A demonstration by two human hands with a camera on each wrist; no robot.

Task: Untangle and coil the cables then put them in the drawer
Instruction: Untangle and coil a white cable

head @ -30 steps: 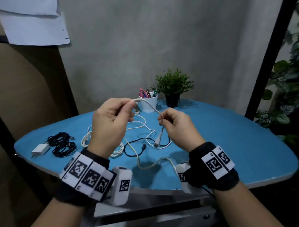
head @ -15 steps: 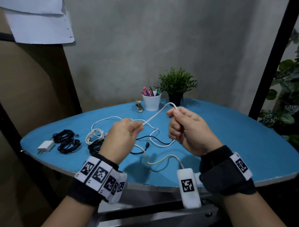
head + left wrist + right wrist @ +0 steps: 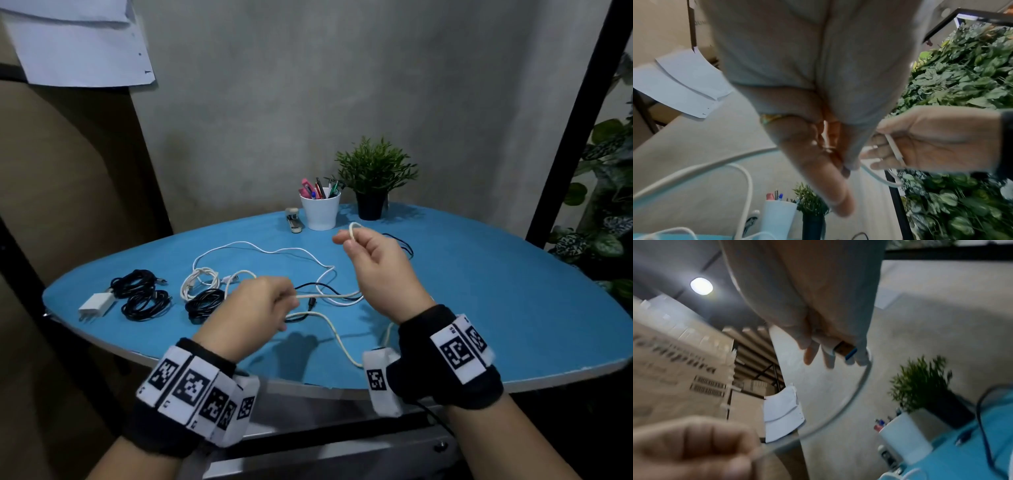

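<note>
A cream-white cable (image 3: 329,294) runs between my two hands above the blue table (image 3: 496,294). My left hand (image 3: 291,301) grips it low, near the table's front. My right hand (image 3: 349,236) is raised farther back and pinches a small loop of the cable (image 3: 354,228). The right wrist view shows the right hand's fingers (image 3: 828,360) around the cable's USB plug (image 3: 845,351), and the cable (image 3: 838,412) arcs down to the left fist (image 3: 705,447). In the left wrist view the plug (image 3: 894,149) lies across the right palm (image 3: 931,138).
A thin white cable (image 3: 274,250) and a thin black cable (image 3: 318,286) lie loose mid-table. Left of them are a white coil (image 3: 200,282), black coils (image 3: 203,305) (image 3: 140,294) and a white charger (image 3: 96,305). A pen cup (image 3: 320,210), stapler (image 3: 294,221) and potted plant (image 3: 373,178) stand at the back.
The right hand has moved away from me with a small loop of cable over its fingers. The left hand has dropped toward the table, and the stretch between them no longer slants up taut.
</note>
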